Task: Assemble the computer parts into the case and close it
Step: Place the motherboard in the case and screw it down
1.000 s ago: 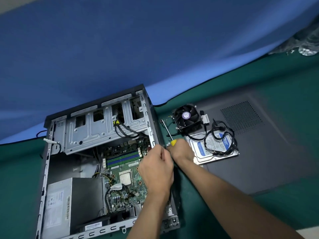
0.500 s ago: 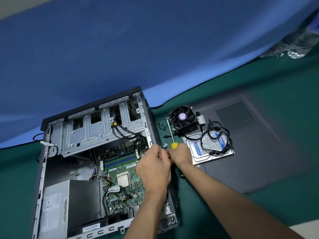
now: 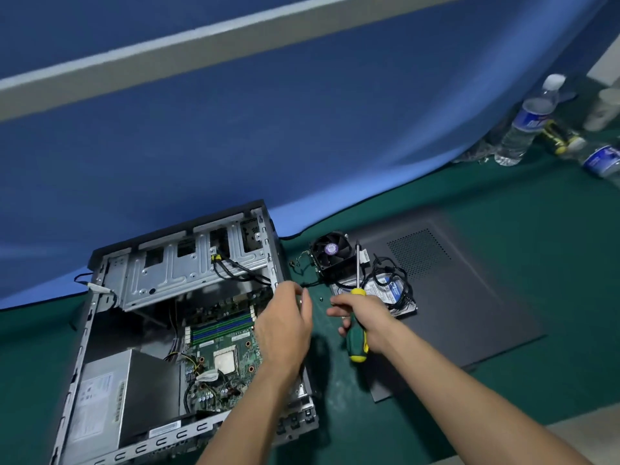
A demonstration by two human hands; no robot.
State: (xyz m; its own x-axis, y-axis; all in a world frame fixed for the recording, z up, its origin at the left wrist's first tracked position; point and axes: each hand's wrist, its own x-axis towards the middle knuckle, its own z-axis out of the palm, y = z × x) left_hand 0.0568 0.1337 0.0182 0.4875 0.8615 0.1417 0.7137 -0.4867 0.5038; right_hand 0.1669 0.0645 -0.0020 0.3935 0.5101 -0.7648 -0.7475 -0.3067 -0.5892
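The open computer case (image 3: pixel 188 330) lies on its side on the green-covered bench (image 3: pixel 503 203), with the motherboard (image 3: pixel 223 350) and power supply (image 3: pixel 114 404) inside. The left hand (image 3: pixel 285 327) hovers over the case's right edge, fingers curled together near something small; whether it holds anything I cannot tell. The right hand (image 3: pixel 365 317) grips a green-and-yellow screwdriver (image 3: pixel 356 327), shaft pointing away over the cooler fan (image 3: pixel 332 253). A hard drive (image 3: pixel 385 293) with a coiled black cable (image 3: pixel 392 280) lies just beside the fan, on the dark side panel (image 3: pixel 469 297). Water bottles (image 3: pixel 526 122) stand far right.
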